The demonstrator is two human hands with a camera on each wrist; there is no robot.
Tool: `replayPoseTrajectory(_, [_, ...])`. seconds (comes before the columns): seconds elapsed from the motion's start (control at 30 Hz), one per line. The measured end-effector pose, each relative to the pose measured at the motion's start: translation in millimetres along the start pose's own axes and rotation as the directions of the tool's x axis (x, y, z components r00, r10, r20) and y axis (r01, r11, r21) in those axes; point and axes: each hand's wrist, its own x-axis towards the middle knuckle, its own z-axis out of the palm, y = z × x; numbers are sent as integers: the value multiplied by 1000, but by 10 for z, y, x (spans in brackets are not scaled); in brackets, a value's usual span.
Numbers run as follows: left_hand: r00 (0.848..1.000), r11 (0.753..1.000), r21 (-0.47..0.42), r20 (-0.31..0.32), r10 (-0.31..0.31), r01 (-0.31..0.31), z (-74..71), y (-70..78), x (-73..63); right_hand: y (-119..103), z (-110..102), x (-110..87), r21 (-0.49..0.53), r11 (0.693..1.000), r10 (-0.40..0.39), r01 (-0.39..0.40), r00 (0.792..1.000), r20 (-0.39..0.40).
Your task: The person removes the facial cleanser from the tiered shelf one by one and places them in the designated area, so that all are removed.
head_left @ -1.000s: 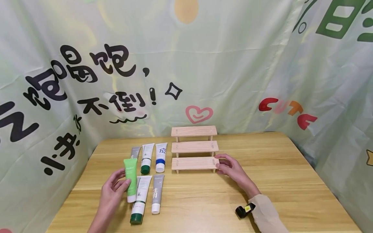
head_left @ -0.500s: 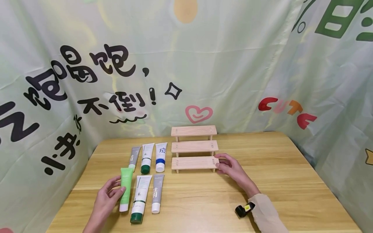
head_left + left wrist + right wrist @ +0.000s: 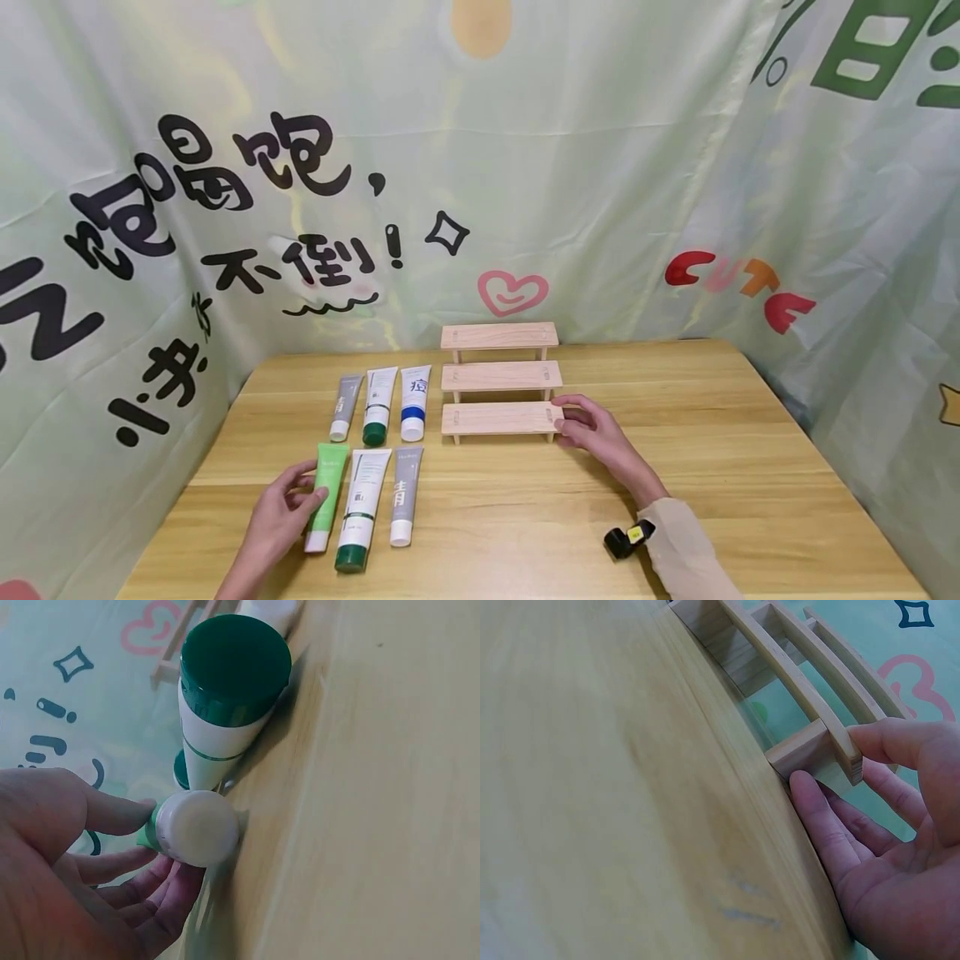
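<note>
My left hand [image 3: 279, 508] pinches a light green squeeze tube [image 3: 327, 492] with a white cap, down at the table at the left end of the front row. In the left wrist view the thumb and fingers stay around the tube, its cap [image 3: 201, 829] facing the camera. Beside it lie a white tube with a green cap [image 3: 363, 508] and a grey tube [image 3: 406, 496]. My right hand [image 3: 596, 433] holds the right end of the lowest step of a three-tier wooden display stand [image 3: 498, 419], a finger on the board and another by its leg.
Behind the front row lie a small grey tube [image 3: 346, 408], a white tube with a green cap [image 3: 379, 404] and a white tube with a blue band [image 3: 414, 404]. They rest on a wooden table [image 3: 712, 450]. A printed cloth [image 3: 600, 208] hangs behind it.
My left hand has brought the green tube down and toward me, from over the white tube to its left side. The small grey tube behind is uncovered. My right hand stays at the stand.
</note>
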Motion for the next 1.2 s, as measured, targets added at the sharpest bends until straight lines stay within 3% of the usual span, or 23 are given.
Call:
replayPoseTrajectory(0.2, [1000, 998, 63, -21, 15, -13, 20, -18, 34, 2, -1, -7, 1, 1000, 4, -4, 1000, -4])
replayPoseTrajectory(0.77, [1000, 988, 156, 4, 3, -4, 39, 8, 52, 7, 6, -5, 9, 1000, 2, -2, 1000, 5])
replayPoseTrajectory(1.0, [998, 969, 240, 31, 47, -53, 19, 20, 54, 8, 3, -13, 14, 1000, 4, -4, 1000, 5])
replayPoseTrajectory(1.2, [997, 963, 260, 46, 63, -73, -10, 25, 55, -5, 0, -3, 1, 1000, 4, -4, 1000, 5])
